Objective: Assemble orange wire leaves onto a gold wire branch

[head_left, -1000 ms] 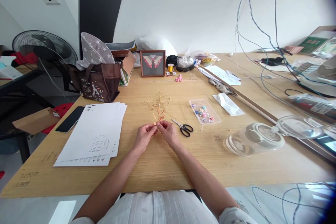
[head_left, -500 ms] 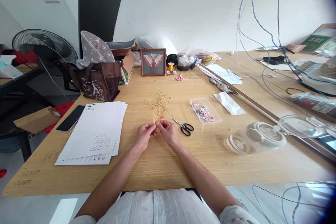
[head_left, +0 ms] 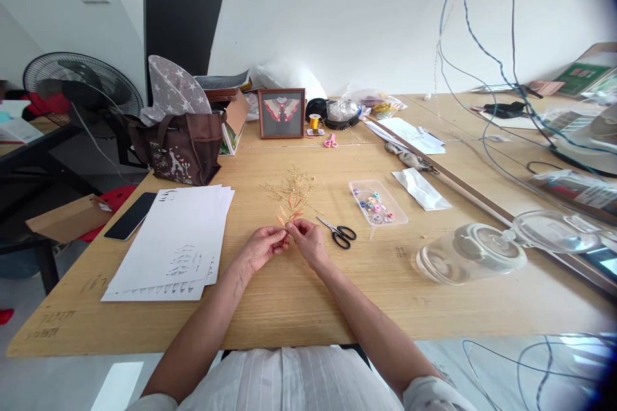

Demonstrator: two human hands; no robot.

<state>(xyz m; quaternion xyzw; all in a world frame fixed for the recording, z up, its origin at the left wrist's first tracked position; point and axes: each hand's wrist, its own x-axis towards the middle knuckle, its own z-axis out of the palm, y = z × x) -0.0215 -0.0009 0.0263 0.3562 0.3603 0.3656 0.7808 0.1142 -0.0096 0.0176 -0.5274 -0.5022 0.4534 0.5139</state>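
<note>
Both hands meet over the wooden table (head_left: pixel 270 327), pinching the lower stem of a small sprig of orange leaves (head_left: pixel 290 210). My left hand (head_left: pixel 260 248) is closed, thumb and fingertips pressed together at the stem's base. Pressed close beside them, the fingers of my right hand (head_left: pixel 308 243) grip the stem just under the leaves. The stem inside the fingers is mostly hidden. Just beyond the leaves lies a loose tangle of fine gold wire sprigs (head_left: pixel 293 181). Black-handled scissors (head_left: pixel 341 235) rest to the right of my right hand.
A clear tray of colourful small spools (head_left: pixel 377 202) and a white paper packet (head_left: pixel 421 189) lie to the right, near a clear jar (head_left: pixel 465 255). Paper sheets (head_left: pixel 168 237) and a phone (head_left: pixel 130 216) lie left. Behind are a framed piece (head_left: pixel 282 113) and pink scissors (head_left: pixel 330 140).
My left wrist and forearm have shifted slightly left and turned, and the left fingers look more stretched at the stem. My right hand and the sprig have barely moved.
</note>
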